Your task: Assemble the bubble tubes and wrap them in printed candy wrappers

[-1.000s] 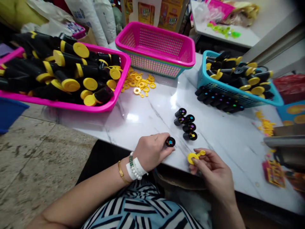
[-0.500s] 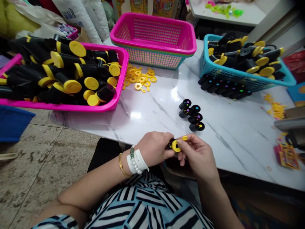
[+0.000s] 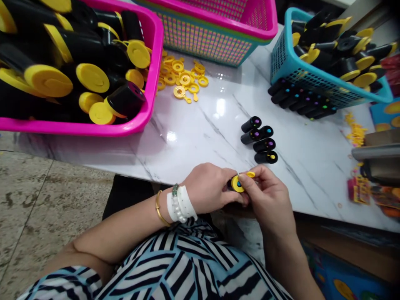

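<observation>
Over the table's front edge, my left hand (image 3: 210,188) is closed around a small black cylinder (image 3: 230,184), mostly hidden by the fingers. A yellow ring cap (image 3: 235,188) lies against the cylinder's end, with a blue spot showing through its hole. My right hand (image 3: 271,197) pinches this cap by its side, thumb on the ring, and its small yellow lid (image 3: 251,174) sticks up by the index finger. Beyond my hands, several black cylinders (image 3: 265,145) with coloured spots on their ends lie grouped on the white table (image 3: 193,146).
On the left, a pink basket (image 3: 125,128) is heaped with black tubes with yellow caps. Loose yellow ring caps (image 3: 184,78) lie beside it, before stacked baskets (image 3: 206,41). A blue basket (image 3: 279,62) of similar pieces stands at right, with a row of black cylinders (image 3: 300,99) along it.
My view has tilted down and moved closer to the table. A blue spot now shows in the yellow ring's hole, which looked dark before. Both hands keep their hold.
</observation>
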